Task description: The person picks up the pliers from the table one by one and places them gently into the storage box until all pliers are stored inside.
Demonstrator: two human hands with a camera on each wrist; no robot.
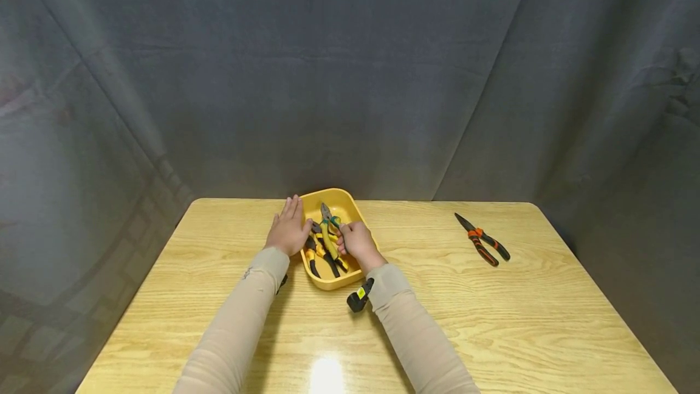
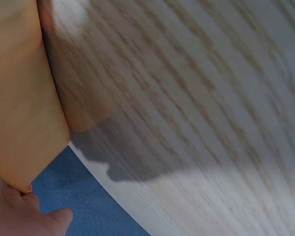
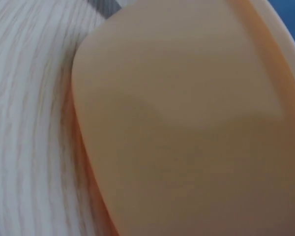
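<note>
The right hand grips green-handled pliers over the yellow tray, where other pliers already lie. The left hand rests flat against the tray's side. Orange-handled pliers remain on the worktop, well off to the right hand's outer side.

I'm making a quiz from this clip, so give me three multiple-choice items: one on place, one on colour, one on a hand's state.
1. Where do the orange-handled pliers lie?
A. in the tray
B. on the table, right of the tray
C. in the left hand

2. What colour is the tray?
A. yellow
B. blue
C. white

3. What does the right hand do?
A. lies flat on the table
B. grips pliers with green and yellow handles
C. hangs idle

B: they lie alone on the wood.
A: its rim shows yellow.
B: its fingers curl round them.
</note>
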